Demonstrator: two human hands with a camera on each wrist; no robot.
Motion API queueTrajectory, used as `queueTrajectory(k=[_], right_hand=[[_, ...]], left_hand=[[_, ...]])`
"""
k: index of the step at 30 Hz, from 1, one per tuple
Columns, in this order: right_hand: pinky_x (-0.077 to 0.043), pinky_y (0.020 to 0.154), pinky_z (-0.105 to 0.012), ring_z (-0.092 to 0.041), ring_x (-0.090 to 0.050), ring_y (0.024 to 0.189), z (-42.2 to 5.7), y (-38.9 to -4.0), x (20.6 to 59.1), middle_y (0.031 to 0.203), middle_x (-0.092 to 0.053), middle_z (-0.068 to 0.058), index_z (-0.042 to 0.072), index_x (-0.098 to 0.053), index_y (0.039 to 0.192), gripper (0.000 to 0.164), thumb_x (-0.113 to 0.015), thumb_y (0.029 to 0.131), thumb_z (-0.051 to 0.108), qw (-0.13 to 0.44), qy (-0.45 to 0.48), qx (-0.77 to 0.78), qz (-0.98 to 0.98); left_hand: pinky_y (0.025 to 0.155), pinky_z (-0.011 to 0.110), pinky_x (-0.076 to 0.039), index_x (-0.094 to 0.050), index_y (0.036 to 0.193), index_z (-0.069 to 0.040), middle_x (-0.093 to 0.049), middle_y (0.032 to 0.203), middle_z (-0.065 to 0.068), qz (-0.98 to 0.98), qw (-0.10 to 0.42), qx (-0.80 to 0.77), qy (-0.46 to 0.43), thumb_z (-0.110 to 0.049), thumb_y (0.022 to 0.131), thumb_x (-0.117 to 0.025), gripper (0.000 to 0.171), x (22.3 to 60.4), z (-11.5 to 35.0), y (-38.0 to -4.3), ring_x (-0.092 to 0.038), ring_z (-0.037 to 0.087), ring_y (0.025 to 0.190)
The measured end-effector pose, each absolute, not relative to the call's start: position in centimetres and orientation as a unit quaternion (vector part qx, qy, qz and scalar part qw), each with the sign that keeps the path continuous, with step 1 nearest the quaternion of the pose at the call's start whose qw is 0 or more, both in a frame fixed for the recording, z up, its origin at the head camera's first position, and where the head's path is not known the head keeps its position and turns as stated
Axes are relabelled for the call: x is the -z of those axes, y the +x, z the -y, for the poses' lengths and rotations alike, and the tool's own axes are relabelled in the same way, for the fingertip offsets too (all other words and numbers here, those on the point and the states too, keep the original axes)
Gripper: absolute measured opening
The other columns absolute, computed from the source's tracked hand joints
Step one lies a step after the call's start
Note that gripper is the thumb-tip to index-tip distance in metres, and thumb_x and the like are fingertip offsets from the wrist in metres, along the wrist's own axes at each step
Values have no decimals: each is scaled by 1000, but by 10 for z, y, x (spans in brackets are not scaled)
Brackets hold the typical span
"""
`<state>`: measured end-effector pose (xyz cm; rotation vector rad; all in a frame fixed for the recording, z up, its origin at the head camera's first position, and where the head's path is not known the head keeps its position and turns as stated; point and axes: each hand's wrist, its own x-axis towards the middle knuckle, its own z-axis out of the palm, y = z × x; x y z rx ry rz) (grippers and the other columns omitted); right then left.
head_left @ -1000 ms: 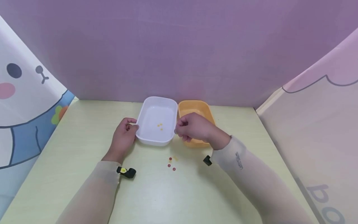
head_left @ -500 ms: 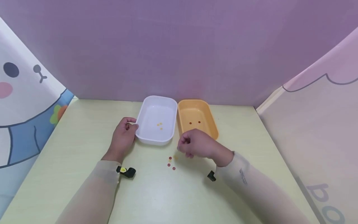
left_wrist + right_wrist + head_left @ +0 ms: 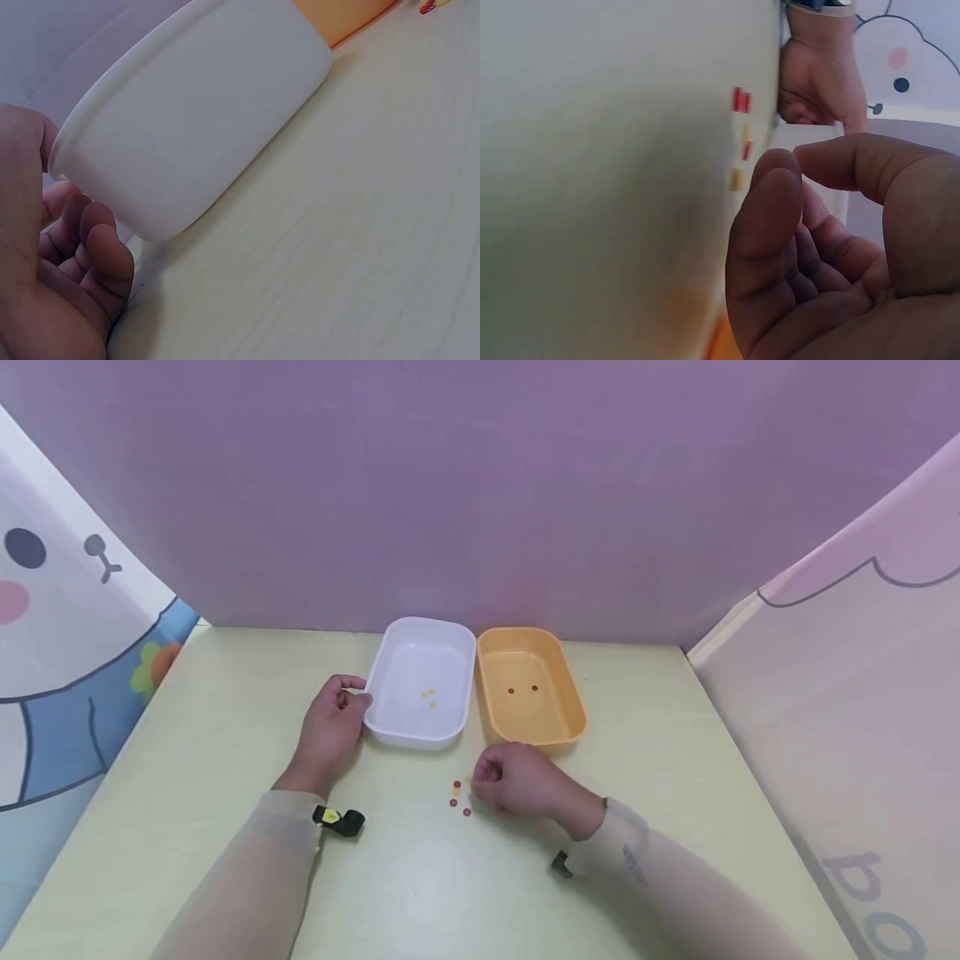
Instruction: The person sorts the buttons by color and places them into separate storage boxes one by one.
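Observation:
At the left side of the white tray, my left hand pinches its rim; the left wrist view shows the other fingers curled below the rim. My right hand is low over the table, just right of a small group of pieces. Its fingers are curled, the thumb tip meets the fingertips in the right wrist view, and nothing shows between them. The group has small red discs and small yellow pieces, one partly hidden by the right hand. Several yellow bits lie in the white tray.
An orange tray holding two red discs stands against the white tray's right side. Behind both trays rises a purple backdrop, with printed panels left and right. The pale table extends in front.
My right hand has come from over the orange tray down toward me, to the loose pieces on the table, uncovering two red discs in the orange tray. The left hand has stayed put.

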<state>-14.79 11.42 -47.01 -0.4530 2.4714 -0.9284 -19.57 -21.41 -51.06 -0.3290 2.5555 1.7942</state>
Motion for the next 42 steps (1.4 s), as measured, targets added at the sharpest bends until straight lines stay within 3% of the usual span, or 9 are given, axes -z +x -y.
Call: queueTrajectory(k=[12, 25, 33, 42], right_hand=[[-56, 64, -32, -14, -64, 62, -110, -146, 482, 74, -69, 3, 22, -74, 97, 8, -81, 98, 22, 198, -160, 328, -910], [-54, 64, -33, -15, -62, 57, -106, -149, 481, 71, -67, 1, 21, -72, 98, 9, -81, 100, 22, 210, -151, 309, -915], [-56, 69, -31, -13, -64, 69, -105, -150, 481, 75, -69, 5, 23, -73, 93, 11, -81, 100, 22, 200, -156, 288, -923], [-55, 68, -29, -13, -64, 70, -108, -147, 480, 73, -69, 6, 22, -76, 88, 13, -81, 100, 19, 199, -167, 293, -920]], left_hand=[[77, 32, -54, -58, 145, -18, -56, 101, 8, -816, 1, -570, -101, -36, 113, -57, 37, 510, 212, -194, -58, 26, 89], [76, 32, -55, -58, 145, -20, -58, 102, 9, -815, 2, -571, -102, -36, 113, -57, 36, 511, 213, -196, -60, 26, 87], [76, 31, -54, -58, 146, -19, -57, 101, 7, -814, -1, -573, -98, -37, 113, -57, 38, 511, 214, -196, -59, 25, 87], [77, 32, -53, -58, 145, -17, -55, 101, 9, -815, -1, -571, -101, -34, 113, -57, 36, 506, 212, -193, -58, 26, 90]])
